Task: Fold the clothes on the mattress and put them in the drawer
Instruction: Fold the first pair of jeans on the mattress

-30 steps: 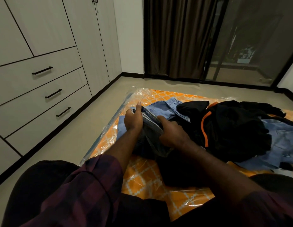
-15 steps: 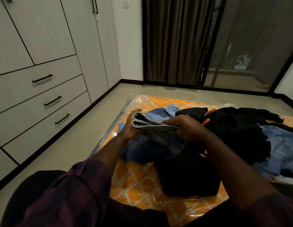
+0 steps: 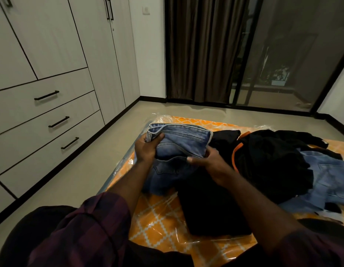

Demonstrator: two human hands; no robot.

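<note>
A pair of folded blue jeans [image 3: 183, 140] is lifted above the orange plastic-wrapped mattress [image 3: 159, 218]. My left hand [image 3: 146, 149] grips its left end, thumb on top. My right hand [image 3: 207, 160] holds the right lower edge, fingers curled under the denim. Below them lies a folded black garment [image 3: 211, 205]. To the right sits a heap of black clothes with orange trim [image 3: 271, 160] over more light blue denim [image 3: 329, 178]. Three shut drawers with black handles [image 3: 58, 121] are in the wardrobe on the left.
A strip of bare floor [image 3: 75, 176] runs between the mattress and the wardrobe [image 3: 51, 45]. Brown curtains [image 3: 198, 49] and a glass sliding door [image 3: 294, 54] stand at the back. My dark trouser knee [image 3: 42, 237] is at the lower left.
The jeans have been raised and turned so their broad face shows, and the fold is now flatter. Both hands rose with them; the view tilted up.
</note>
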